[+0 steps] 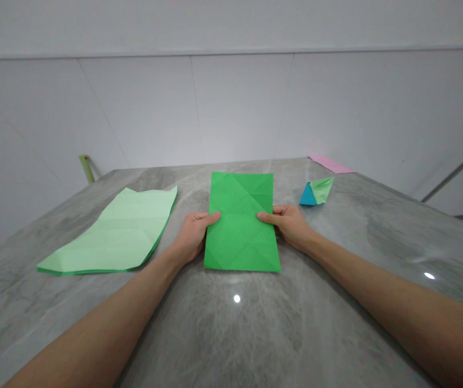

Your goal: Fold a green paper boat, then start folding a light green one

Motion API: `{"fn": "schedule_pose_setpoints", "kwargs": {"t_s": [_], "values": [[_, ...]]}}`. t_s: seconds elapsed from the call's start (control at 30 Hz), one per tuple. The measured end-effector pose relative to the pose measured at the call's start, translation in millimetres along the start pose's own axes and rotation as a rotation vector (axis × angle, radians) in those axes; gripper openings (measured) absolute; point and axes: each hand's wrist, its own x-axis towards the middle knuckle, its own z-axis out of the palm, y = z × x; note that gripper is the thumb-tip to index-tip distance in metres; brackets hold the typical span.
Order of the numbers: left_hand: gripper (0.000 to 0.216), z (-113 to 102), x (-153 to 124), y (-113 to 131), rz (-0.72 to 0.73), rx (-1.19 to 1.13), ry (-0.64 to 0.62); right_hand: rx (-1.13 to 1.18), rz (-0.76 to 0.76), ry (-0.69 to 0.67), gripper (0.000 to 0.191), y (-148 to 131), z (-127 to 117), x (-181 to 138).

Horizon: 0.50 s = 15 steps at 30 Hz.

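Between my two hands I hold a bright green sheet of paper (243, 242), roughly rectangular, with crossing diagonal creases and a horizontal crease across its middle. My left hand (194, 233) pinches its left edge, thumb on the front and fingers behind. On the opposite edge, my right hand (292, 223) grips the paper the same way at about the same height. The curled fingers of both hands are partly hidden. A little beyond my right hand stands a small folded paper piece (316, 192), blue on one side and pale green on the other.
A larger pale green sheet (118, 231) with darker green edges lies to the left, its corners curling up. Pink paper (331, 164) rests at the far right edge of the grey marbled table (231, 334). A white panelled wall (231, 108) rises behind.
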Motion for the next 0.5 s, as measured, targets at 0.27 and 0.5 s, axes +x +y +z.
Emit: {"fn": "schedule_pose_setpoints", "kwargs": {"t_s": [0.27, 0.5], "values": [[0.014, -16.0, 0.8, 7.3, -0.077, 0.017, -0.128, -0.024, 0.04, -0.051, 0.032, -4.2, -6.5, 1.8], [0.013, -17.0, -1.4, 7.1, -0.098, -0.027, -0.186, 0.044, 0.066, -0.128, 0.032, -6.8, -6.5, -1.4]]}}
